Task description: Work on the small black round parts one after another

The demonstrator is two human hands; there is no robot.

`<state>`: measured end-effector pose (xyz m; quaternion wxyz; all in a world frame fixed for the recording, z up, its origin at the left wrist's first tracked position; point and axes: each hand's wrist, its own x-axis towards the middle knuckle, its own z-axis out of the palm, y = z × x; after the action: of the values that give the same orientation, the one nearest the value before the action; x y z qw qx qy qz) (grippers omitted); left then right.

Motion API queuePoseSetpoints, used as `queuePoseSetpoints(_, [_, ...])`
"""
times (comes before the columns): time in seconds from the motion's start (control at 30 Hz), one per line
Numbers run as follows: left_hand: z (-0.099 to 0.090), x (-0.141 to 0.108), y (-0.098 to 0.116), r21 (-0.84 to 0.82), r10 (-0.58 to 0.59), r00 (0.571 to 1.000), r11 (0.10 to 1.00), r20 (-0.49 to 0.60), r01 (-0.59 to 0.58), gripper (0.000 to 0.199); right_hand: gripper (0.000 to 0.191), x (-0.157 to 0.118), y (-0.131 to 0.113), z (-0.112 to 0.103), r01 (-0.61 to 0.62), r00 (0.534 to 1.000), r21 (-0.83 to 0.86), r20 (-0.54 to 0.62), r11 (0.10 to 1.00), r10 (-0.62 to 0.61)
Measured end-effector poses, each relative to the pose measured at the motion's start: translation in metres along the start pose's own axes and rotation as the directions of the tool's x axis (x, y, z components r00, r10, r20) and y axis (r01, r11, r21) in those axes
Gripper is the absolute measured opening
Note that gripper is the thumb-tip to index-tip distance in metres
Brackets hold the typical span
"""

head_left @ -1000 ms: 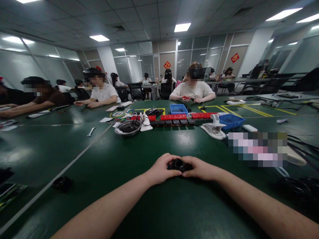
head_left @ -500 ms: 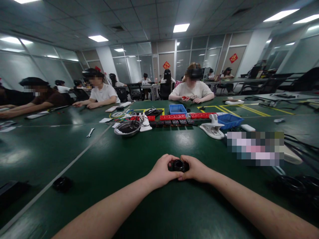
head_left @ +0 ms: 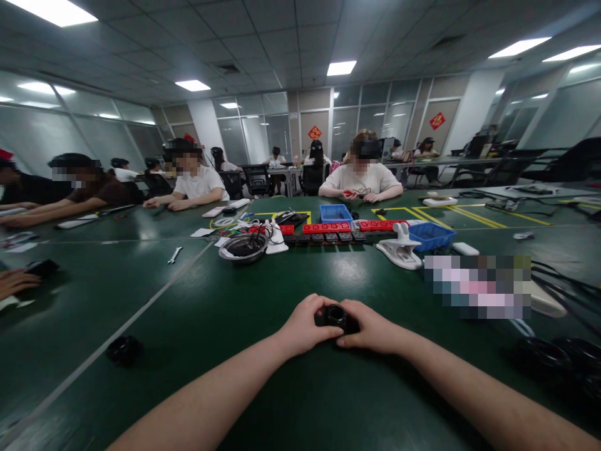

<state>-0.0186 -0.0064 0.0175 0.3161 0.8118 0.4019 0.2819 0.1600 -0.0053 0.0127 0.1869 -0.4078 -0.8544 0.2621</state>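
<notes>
A black round part (head_left: pixel 336 314) with a hole in its top stands between my hands on the green table (head_left: pixel 272 401). My left hand (head_left: pixel 310 326) is closed round its left side, thumb in front and fingers behind. My right hand (head_left: pixel 369 327) curves round the right side, thumb in front and fingers at the back, touching or very near the part. Its lower right side is in shadow by my right palm.
Another black part (head_left: pixel 124 349) lies at the left, a wrench (head_left: pixel 175 255) farther back. Beyond my hands are a metal bowl (head_left: pixel 243 248), red socket strips (head_left: pixel 326 227), a white clamp (head_left: pixel 400 247) and a blue bin (head_left: pixel 431 235). Black rings (head_left: pixel 544 354) lie at right. A person's hand (head_left: pixel 16 282) shows at left.
The view has tilted up slightly. My right thumb has moved a little apart from my left thumb. Another person's hand has come into view at the left edge, by a black object.
</notes>
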Motion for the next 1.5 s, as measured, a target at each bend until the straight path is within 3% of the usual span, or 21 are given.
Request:
queuePoseSetpoints(0.2, [-0.001, 0.001, -0.003, -0.035, 0.009, 0.999, 0.999, 0.050, -0.007, 0.040, 0.029, 0.001, 0.008, -0.014, -0.013, 0.982, 0.243, 0.186, 0.970, -0.034])
queuePoseSetpoints(0.53, [-0.002, 0.003, -0.003, -0.028, 0.009, 0.996, 1.000, 0.090, -0.006, 0.040, 0.023, 0.003, 0.012, -0.017, 0.012, 0.974, 0.295, 0.214, 0.956, -0.078])
queuePoseSetpoints(0.73, [-0.001, 0.002, 0.001, -0.028, -0.016, 0.998, 0.999, 0.059, 0.018, 0.038, 0.025, 0.002, 0.012, -0.014, -0.081, 0.980, 0.340, 0.198, 0.937, 0.012])
queuePoseSetpoints(0.83, [0.002, 0.001, 0.004, -0.002, -0.053, 0.999, 0.999, 0.003, 0.053, 0.039, 0.026, 0.003, 0.012, -0.008, -0.135, 0.985, 0.271, 0.139, 0.953, 0.100])
queuePoseSetpoints(0.97, [0.007, 0.001, 0.005, 0.059, -0.101, 0.991, 0.993, -0.084, 0.106, 0.038, 0.037, 0.006, 0.008, 0.009, -0.210, 0.974, 0.004, -0.088, 0.978, 0.209])
queuePoseSetpoints(1.1, [0.008, 0.000, 0.005, 0.112, -0.075, 0.985, 0.989, -0.153, 0.092, 0.035, 0.039, 0.007, 0.000, 0.020, -0.274, 0.948, -0.199, -0.221, 0.941, 0.229])
queuePoseSetpoints(1.2, [0.002, 0.001, 0.002, 0.074, 0.002, 0.998, 0.997, -0.057, 0.002, 0.036, 0.046, 0.004, -0.002, 0.013, -0.176, 0.975, -0.120, -0.160, 0.977, 0.156])
queuePoseSetpoints(1.3, [-0.007, 0.003, -0.002, 0.009, 0.057, 0.996, 0.998, 0.075, -0.058, 0.041, 0.046, 0.001, 0.002, -0.001, -0.043, 0.999, 0.083, 0.007, 0.996, 0.043])
queuePoseSetpoints(1.4, [-0.012, 0.005, -0.005, 0.001, 0.065, 0.990, 0.998, 0.125, -0.065, 0.047, 0.033, -0.001, 0.006, -0.011, -0.035, 0.992, 0.240, 0.126, 0.970, 0.004])
queuePoseSetpoints(1.5, [-0.013, 0.006, -0.006, 0.004, 0.052, 0.989, 0.999, 0.138, -0.053, 0.049, 0.027, 0.000, 0.008, -0.013, -0.051, 0.991, 0.285, 0.132, 0.957, 0.014])
